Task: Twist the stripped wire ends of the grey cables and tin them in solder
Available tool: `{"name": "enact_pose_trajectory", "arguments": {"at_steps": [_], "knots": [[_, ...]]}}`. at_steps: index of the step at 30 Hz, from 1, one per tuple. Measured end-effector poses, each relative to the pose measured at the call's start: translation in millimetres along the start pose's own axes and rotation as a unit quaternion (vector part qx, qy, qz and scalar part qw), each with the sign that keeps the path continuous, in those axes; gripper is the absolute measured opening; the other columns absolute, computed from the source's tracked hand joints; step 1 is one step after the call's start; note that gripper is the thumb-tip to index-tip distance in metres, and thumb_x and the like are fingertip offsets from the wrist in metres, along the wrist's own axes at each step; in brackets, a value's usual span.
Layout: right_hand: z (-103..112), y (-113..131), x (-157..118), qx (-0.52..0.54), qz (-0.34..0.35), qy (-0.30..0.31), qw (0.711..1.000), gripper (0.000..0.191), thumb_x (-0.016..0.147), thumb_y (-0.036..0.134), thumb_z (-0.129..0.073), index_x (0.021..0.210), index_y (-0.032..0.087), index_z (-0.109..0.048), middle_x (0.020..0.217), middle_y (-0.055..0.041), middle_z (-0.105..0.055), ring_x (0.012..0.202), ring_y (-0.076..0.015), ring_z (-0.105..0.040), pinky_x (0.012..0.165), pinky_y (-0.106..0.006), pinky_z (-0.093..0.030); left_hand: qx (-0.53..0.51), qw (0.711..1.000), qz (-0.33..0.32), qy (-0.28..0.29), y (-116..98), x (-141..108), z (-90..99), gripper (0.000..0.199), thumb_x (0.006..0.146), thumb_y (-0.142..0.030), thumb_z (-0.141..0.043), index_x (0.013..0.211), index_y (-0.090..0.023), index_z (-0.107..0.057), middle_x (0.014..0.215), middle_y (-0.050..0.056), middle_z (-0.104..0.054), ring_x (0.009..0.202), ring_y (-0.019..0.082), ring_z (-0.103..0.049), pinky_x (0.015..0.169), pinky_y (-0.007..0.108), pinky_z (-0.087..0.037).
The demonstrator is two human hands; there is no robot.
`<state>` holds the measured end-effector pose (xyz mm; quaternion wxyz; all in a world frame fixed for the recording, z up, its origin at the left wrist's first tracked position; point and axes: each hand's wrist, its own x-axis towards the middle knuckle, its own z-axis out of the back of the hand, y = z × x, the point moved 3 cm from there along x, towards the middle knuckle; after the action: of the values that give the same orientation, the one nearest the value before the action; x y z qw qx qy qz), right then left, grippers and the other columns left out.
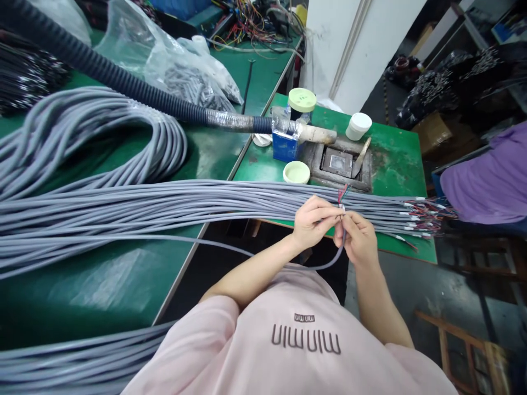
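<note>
A grey cable (338, 253) curves up from my lap to its end, where a white band and thin red and green wires (342, 193) stick out. My right hand (360, 237) is closed around the cable just below that band. Fingertips of my left hand (316, 220) pinch together at the white band, touching the cable end from the left. Behind both hands lies a thick bundle of grey cables (230, 200). Its stripped ends (424, 216), with white bands and coloured wires, reach the right side of the green table.
A solder pot (341, 162) with a scraper (362, 156) stands behind the bundle, beside a hose nozzle (317, 133) on a blue block. Nearby are a lidded jar (302, 101), a white tub (358, 126) and an open lid (296, 172). Another person's purple sleeve (486, 170) is at right.
</note>
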<state>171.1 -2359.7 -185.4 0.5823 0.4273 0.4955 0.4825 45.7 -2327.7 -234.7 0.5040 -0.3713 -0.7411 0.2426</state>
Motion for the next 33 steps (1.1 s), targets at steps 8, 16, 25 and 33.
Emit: {"name": "enact_pose_trajectory", "arguments": {"at_steps": [8, 16, 25, 33], "knots": [[-3, -1, -7, -0.025, -0.020, 0.022, 0.999, 0.027, 0.086, 0.042, -0.062, 0.071, 0.020, -0.063, 0.054, 0.0034, -0.060, 0.040, -0.0115, -0.054, 0.042, -0.024, -0.043, -0.264, 0.906, 0.323, 0.073, 26, -16, -13.4, 0.028, 0.079, -0.042, -0.072, 0.097, -0.019, -0.075, 0.098, 0.006, -0.070, 0.080, 0.013, -0.064, 0.074, 0.026, -0.052], [28, 46, 4, -0.351, 0.134, -0.054, 0.925, 0.016, 0.084, 0.037, -0.065, 0.079, 0.023, -0.071, 0.072, 0.0003, -0.068, 0.069, -0.0167, -0.063, 0.071, -0.031, -0.050, -0.304, 0.843, 0.432, 0.101, 22, -21, -14.6, 0.029, 0.072, -0.042, -0.079, 0.078, -0.014, -0.075, 0.074, 0.005, -0.070, 0.067, 0.012, -0.061, 0.067, 0.025, -0.049], [-12, 66, 20, -0.444, 0.254, -0.013, 0.859, 0.027, 0.087, 0.026, -0.059, 0.061, 0.019, -0.064, 0.059, 0.0001, -0.058, 0.060, -0.0136, -0.054, 0.061, -0.028, -0.041, -0.296, 0.841, 0.431, 0.138, 5, -32, -17.4, 0.031, 0.071, -0.042, -0.079, 0.073, -0.012, -0.074, 0.072, 0.004, -0.068, 0.065, 0.010, -0.057, 0.063, 0.023, -0.045], [16, 71, 32, -0.308, 0.215, -0.111, 0.920, 0.022, 0.084, 0.031, -0.064, 0.066, 0.019, -0.070, 0.055, 0.0024, -0.058, 0.053, -0.0121, -0.053, 0.055, -0.026, -0.041, -0.311, 0.817, 0.476, 0.095, 13, -40, -3.5, 0.031, 0.069, -0.042, -0.081, 0.074, -0.012, -0.075, 0.074, 0.006, -0.070, 0.058, 0.008, -0.056, 0.057, 0.021, -0.045]]}}
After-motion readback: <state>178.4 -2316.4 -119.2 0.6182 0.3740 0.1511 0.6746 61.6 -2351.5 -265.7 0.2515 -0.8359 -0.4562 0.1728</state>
